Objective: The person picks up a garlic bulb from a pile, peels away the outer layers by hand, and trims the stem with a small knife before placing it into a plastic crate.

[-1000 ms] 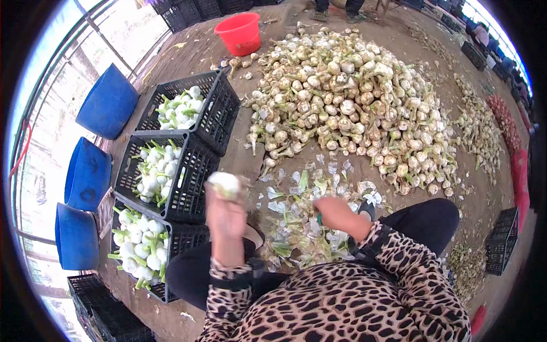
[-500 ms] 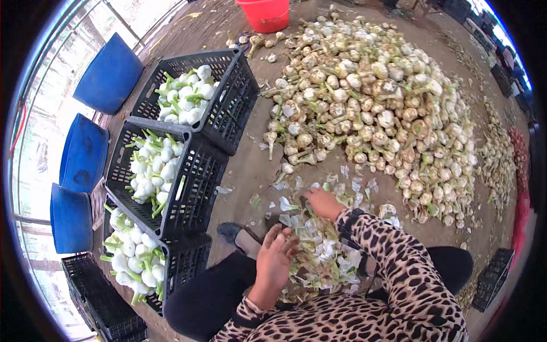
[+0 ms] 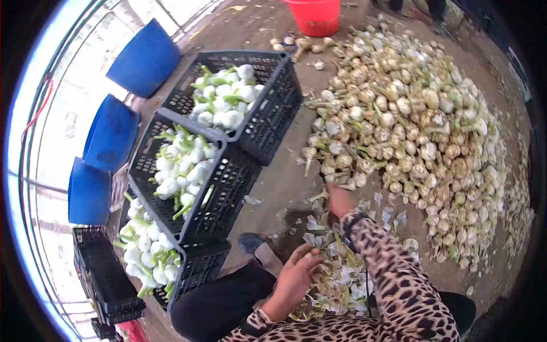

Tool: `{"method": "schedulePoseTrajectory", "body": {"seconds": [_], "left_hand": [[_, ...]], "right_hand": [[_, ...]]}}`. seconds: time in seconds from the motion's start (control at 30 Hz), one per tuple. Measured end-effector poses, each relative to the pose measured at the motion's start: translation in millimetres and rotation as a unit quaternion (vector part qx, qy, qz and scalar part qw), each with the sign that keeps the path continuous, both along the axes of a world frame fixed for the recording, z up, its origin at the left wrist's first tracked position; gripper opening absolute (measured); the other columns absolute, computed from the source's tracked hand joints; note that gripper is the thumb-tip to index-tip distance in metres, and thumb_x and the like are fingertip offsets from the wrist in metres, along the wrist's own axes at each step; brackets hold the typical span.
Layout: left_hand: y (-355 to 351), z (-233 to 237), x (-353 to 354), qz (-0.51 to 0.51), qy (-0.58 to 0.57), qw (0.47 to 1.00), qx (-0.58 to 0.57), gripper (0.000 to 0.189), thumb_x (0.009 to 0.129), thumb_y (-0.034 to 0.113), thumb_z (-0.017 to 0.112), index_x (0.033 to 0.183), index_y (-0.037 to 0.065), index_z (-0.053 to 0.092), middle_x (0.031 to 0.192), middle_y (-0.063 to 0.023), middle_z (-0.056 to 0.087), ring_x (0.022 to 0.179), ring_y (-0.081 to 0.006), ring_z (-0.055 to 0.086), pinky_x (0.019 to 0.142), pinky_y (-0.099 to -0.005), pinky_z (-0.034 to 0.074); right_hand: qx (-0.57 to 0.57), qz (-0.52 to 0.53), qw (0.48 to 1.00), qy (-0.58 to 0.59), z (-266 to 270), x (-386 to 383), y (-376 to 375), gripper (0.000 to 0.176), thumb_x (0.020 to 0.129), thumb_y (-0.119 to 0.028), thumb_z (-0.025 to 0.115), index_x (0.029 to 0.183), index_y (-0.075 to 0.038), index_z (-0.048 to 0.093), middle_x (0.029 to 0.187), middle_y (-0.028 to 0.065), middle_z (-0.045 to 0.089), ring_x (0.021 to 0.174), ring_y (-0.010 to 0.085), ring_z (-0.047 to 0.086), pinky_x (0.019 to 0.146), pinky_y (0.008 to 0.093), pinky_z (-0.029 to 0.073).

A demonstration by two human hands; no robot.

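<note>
My right hand [image 3: 340, 200] is at the near edge of a large heap of untrimmed garlic bulbs [image 3: 410, 131]. Its fingertips touch or lie close against the bulbs there, and their grip is hidden. A pale green garlic stalk [image 3: 319, 196] shows just left of those fingers. Nearer my body, my left hand [image 3: 293, 279] is raised with its fingers loosely bent and apart, nothing visible in it. Below both hands lies a litter of peeled garlic skins and leaves [image 3: 342, 282] on the ground between my legs.
Three black crates [image 3: 242, 165] stand in a row on the left, holding cleaned white garlic [image 3: 185, 171] with green stems. Beyond them are three blue tubs [image 3: 145, 60] and stacked black crates [image 3: 108, 279]. A red bucket [image 3: 316, 17] sits at the far end of the heap.
My right hand has moved forward from above the skins to the heap's edge. My left hand stays back, fingers still bent. The camera view has turned, shifting crates and heap rightward.
</note>
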State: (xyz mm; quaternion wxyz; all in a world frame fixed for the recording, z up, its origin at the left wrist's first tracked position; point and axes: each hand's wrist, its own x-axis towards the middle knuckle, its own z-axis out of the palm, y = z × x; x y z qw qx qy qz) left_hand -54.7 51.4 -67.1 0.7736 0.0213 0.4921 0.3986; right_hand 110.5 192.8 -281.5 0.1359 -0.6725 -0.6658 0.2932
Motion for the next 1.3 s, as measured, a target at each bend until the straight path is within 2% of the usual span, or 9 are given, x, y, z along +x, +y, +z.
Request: {"method": "schedulePoseTrajectory", "body": {"seconds": [0.1, 0.17, 0.23, 0.33, 0.53, 0.73, 0.93, 1.03, 1.3], "left_hand": [[-11, 0, 1, -0.001, 0.050, 0.999, 0.013, 0.036, 0.090, 0.013, 0.052, 0.125, 0.008, 0.042, 0.114, -0.0077, 0.052, 0.103, -0.0199, 0.053, 0.086, -0.0328, 0.044], [-15, -8, 4, 0.003, 0.120, 0.992, 0.035, 0.039, 0.091, 0.014, 0.052, 0.127, 0.008, 0.040, 0.116, -0.0073, 0.051, 0.106, -0.0184, 0.051, 0.087, -0.0334, 0.044], [-21, -17, 3, -0.016, 0.084, 0.994, 0.074, 0.047, 0.091, 0.013, 0.050, 0.135, 0.008, 0.033, 0.120, -0.0071, 0.049, 0.107, -0.0170, 0.048, 0.089, -0.0333, 0.043], [-26, 6, 11, -0.115, -0.025, 0.991, 0.063, 0.051, 0.091, 0.007, 0.045, 0.139, 0.008, 0.027, 0.122, -0.0087, 0.048, 0.105, -0.0180, 0.050, 0.090, -0.0312, 0.042], [-58, 47, 22, -0.220, -0.104, 0.938, 0.245, 0.063, 0.085, -0.001, 0.049, 0.140, 0.006, 0.021, 0.127, -0.0130, 0.042, 0.111, -0.0215, 0.049, 0.095, -0.0324, 0.042], [-93, 72, 29, -0.272, 0.226, 0.811, 0.466, 0.065, 0.071, -0.006, 0.069, 0.127, 0.000, 0.036, 0.125, -0.0124, 0.043, 0.113, -0.0206, 0.048, 0.094, -0.0319, 0.042], [-100, 83, 23, -0.238, 0.400, 0.658, 0.592, 0.064, 0.062, 0.000, 0.079, 0.115, 0.001, 0.044, 0.118, -0.0127, 0.047, 0.110, -0.0207, 0.051, 0.090, -0.0322, 0.047], [-99, 83, 21, -0.258, 0.419, 0.644, 0.586, 0.063, 0.061, 0.002, 0.080, 0.114, 0.000, 0.045, 0.117, -0.0127, 0.048, 0.110, -0.0215, 0.052, 0.088, -0.0322, 0.049], [-91, 67, 27, -0.202, 0.178, 0.841, 0.469, 0.058, 0.067, -0.004, 0.074, 0.114, -0.001, 0.040, 0.114, -0.0135, 0.049, 0.102, -0.0202, 0.056, 0.084, -0.0307, 0.051]], "right_hand": [[-0.033, -0.098, 0.989, 0.108, 29, 6, -31, 0.040, 0.069, -0.006, 0.065, 0.106, -0.003, 0.049, 0.090, 0.0163, 0.062, 0.075, 0.0337, 0.060, 0.065, 0.0390, 0.047], [-0.195, -0.156, 0.861, 0.443, 69, 10, -66, 0.034, 0.073, -0.003, 0.064, 0.104, -0.004, 0.050, 0.084, 0.0088, 0.060, 0.072, 0.0210, 0.059, 0.061, 0.0291, 0.046], [-0.268, -0.145, 0.755, 0.581, 144, 13, -112, 0.034, 0.076, -0.003, 0.065, 0.106, -0.006, 0.050, 0.084, 0.0033, 0.056, 0.074, 0.0119, 0.054, 0.062, 0.0235, 0.045], [-0.284, -0.153, 0.702, 0.635, 209, 17, -169, 0.037, 0.077, -0.002, 0.065, 0.110, -0.007, 0.049, 0.087, 0.0033, 0.055, 0.079, 0.0111, 0.055, 0.065, 0.0241, 0.045], [-0.057, -0.105, 0.902, 0.414, 239, 47, -229, 0.035, 0.080, -0.018, 0.069, 0.104, -0.002, 0.050, 0.082, 0.0019, 0.056, 0.073, 0.0122, 0.054, 0.065, 0.0271, 0.044], [-0.119, -0.223, 0.759, 0.600, 281, 28, -262, 0.036, 0.082, -0.026, 0.067, 0.103, -0.003, 0.051, 0.080, 0.0018, 0.057, 0.058, 0.0078, 0.047, 0.045, 0.0233, 0.037], [-0.116, -0.205, 0.754, 0.614, 304, 10, -267, 0.028, 0.084, -0.028, 0.065, 0.095, -0.003, 0.059, 0.073, 0.0004, 0.056, 0.052, 0.0065, 0.044, 0.042, 0.0223, 0.033], [-0.113, -0.175, 0.787, 0.581, 305, 15, -266, 0.025, 0.086, -0.027, 0.063, 0.089, -0.003, 0.059, 0.073, -0.0002, 0.056, 0.054, 0.0061, 0.045, 0.045, 0.0214, 0.034], [-0.067, -0.171, 0.794, 0.580, 291, 21, -260, 0.021, 0.085, -0.019, 0.062, 0.092, 0.000, 0.059, 0.072, 0.0008, 0.057, 0.052, 0.0070, 0.048, 0.045, 0.0223, 0.038]]}}
